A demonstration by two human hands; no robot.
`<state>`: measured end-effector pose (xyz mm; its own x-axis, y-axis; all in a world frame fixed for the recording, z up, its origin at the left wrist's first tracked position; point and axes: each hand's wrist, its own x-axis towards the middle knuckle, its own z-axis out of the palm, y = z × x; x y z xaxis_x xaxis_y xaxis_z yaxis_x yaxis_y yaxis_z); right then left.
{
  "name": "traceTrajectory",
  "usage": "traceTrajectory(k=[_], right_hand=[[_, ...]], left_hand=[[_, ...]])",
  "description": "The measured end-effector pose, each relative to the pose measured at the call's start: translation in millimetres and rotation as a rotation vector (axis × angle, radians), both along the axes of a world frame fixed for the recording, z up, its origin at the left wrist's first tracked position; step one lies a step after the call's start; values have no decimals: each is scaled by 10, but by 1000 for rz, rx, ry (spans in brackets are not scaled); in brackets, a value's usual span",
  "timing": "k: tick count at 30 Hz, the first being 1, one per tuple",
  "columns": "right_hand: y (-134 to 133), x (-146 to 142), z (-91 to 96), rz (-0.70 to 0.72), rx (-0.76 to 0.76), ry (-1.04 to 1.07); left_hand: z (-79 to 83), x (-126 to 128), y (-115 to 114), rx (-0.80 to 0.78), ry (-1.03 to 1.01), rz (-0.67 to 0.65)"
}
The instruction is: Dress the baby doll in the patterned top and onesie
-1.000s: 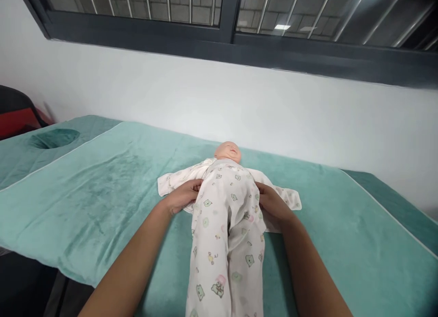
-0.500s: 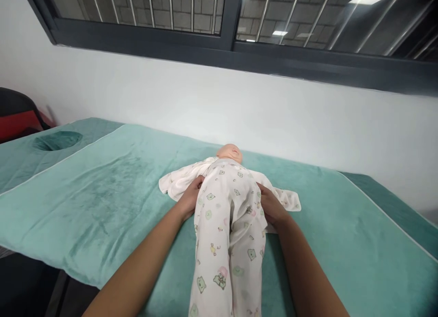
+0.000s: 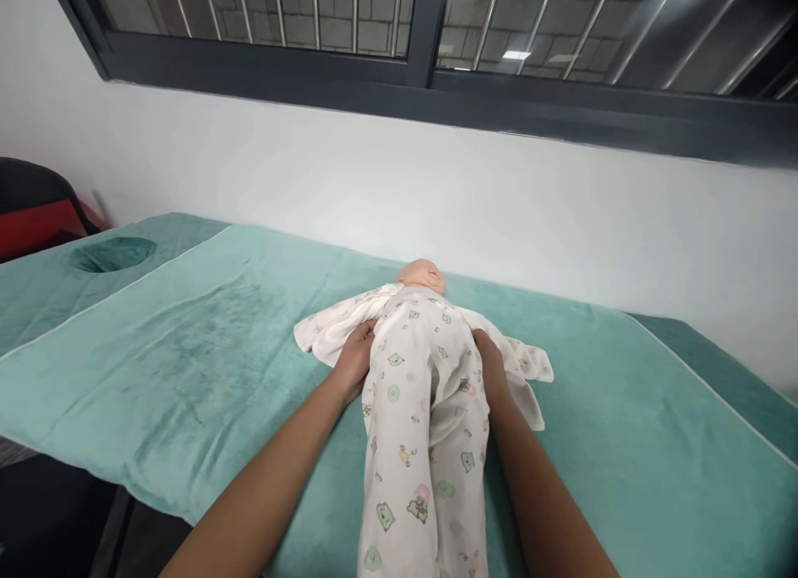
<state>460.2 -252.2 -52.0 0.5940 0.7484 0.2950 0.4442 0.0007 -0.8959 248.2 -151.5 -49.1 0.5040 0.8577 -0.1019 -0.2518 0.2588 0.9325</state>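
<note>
A baby doll (image 3: 422, 276) lies on its back on a teal towel (image 3: 187, 353), head toward the wall. It wears white clothes printed with small bears; the trousers (image 3: 424, 428) run down toward me. My left hand (image 3: 355, 358) presses against the doll's left flank at the waistband, fingers curled into the cloth. My right hand (image 3: 490, 366) lies on the other flank, its fingers tucked under the cloth. The white top (image 3: 330, 328) spreads out to both sides beneath the doll.
The towel covers a padded table (image 3: 698, 345) against a white wall under a dark-framed window (image 3: 430, 54). A round face hole (image 3: 112, 252) sits at the table's left end. A red and black object (image 3: 31, 216) stands at far left.
Both hands have slid in closer under the doll's waist, and the right hand's fingers are now more hidden by the cloth. The view has shifted slightly.
</note>
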Motion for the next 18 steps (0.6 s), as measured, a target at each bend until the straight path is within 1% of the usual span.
traceTrajectory(k=[2,3,5,7,9,12,14,16,18], right_hand=[[-10,20,15,37,4,7],[-18,34,33,78,0,14],[-37,66,81,202,-26,30],[-60,95,132,317,-57,46],[-86,106,181,376,-81,52],[-125,73,244,406,-120,89],[-144,39,264,432,-131,144],[-148,15,255,460,-114,201],[-138,7,224,481,-93,269]], left_hand=[[3,-8,-3,56,-29,-51],[8,-14,-6,101,-37,-82],[21,-29,-14,197,-30,-148],[36,-44,-17,279,32,-189],[49,-58,-13,372,139,-183],[53,-72,-3,488,256,-162],[46,-80,-1,474,255,-133],[41,-92,-6,414,209,-96],[45,-110,-16,359,157,-88]])
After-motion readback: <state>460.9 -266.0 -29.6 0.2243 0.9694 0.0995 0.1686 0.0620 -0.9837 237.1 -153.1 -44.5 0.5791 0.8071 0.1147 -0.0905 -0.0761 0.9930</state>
